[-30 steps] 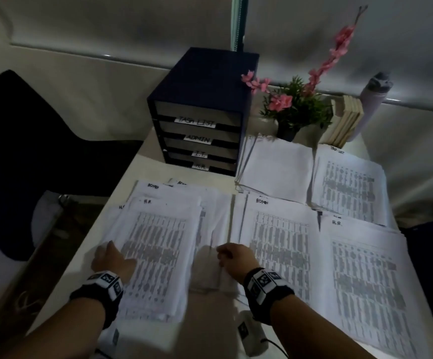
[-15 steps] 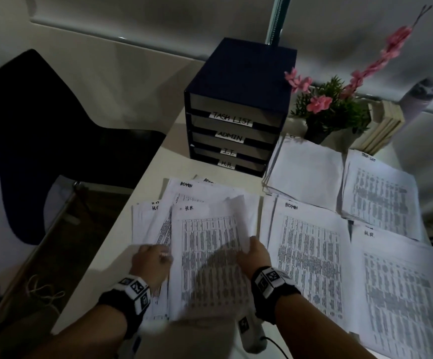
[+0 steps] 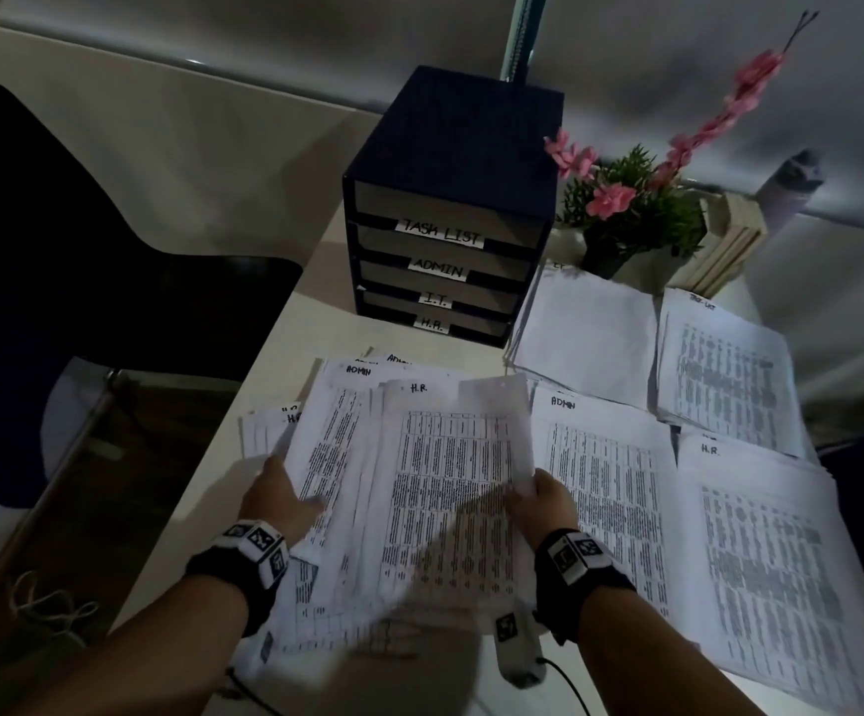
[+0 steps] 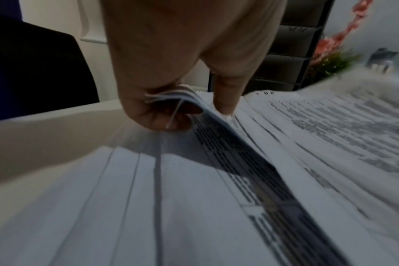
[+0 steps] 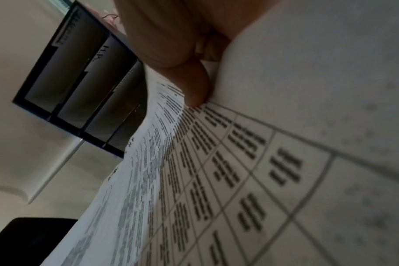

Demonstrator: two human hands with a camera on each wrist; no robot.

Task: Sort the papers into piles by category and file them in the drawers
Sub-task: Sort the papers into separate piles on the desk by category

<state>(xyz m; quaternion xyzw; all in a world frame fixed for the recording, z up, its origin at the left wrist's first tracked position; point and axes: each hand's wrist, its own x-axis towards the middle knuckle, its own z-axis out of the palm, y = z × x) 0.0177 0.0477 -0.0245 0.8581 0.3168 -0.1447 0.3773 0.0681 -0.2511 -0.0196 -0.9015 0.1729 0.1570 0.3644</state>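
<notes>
Two hands hold one thick, messy stack of white printed papers just above the pale tabletop. My left hand pinches its left edge, thumb on top, fingers curled under. My right hand grips the right edge, lifting a top sheet. The top page says H.R., so I am sorting. Next, I think this page goes on the H.R. pile of white printed papers, near my right. The dark blue box of drawers waits behind.

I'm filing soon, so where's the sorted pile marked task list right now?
In the head view, the task list pile lies at the table's far right, beside the blank-topped pile and in front of the books.
</notes>
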